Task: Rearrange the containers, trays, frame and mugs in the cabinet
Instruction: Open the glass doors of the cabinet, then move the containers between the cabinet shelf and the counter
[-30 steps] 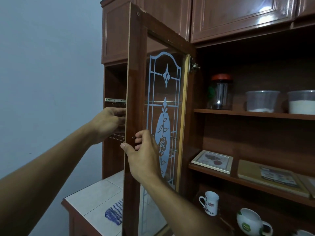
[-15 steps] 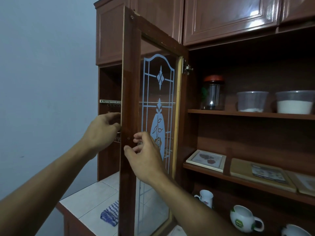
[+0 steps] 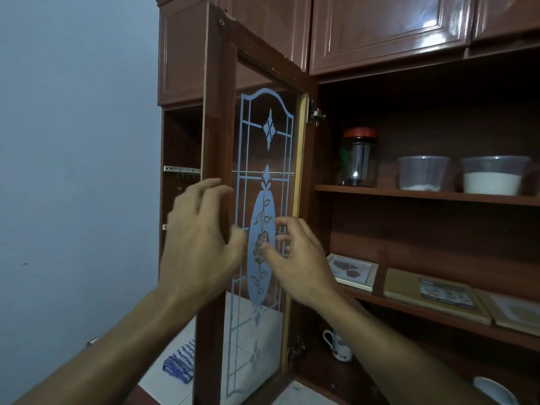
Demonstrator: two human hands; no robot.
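Left hand (image 3: 200,252) and right hand (image 3: 298,264), fingers loosely spread and holding nothing, hover at the open glass cabinet door (image 3: 217,112).

Pale blue wall (image 3: 73,141), white tiled counter (image 3: 166,390)

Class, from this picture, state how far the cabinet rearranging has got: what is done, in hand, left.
Done: only the glass door stands open. In hand: the left hand and right hand hover at the door, holding nothing. Left: everything; the containers, frame, trays and mug sit untouched.
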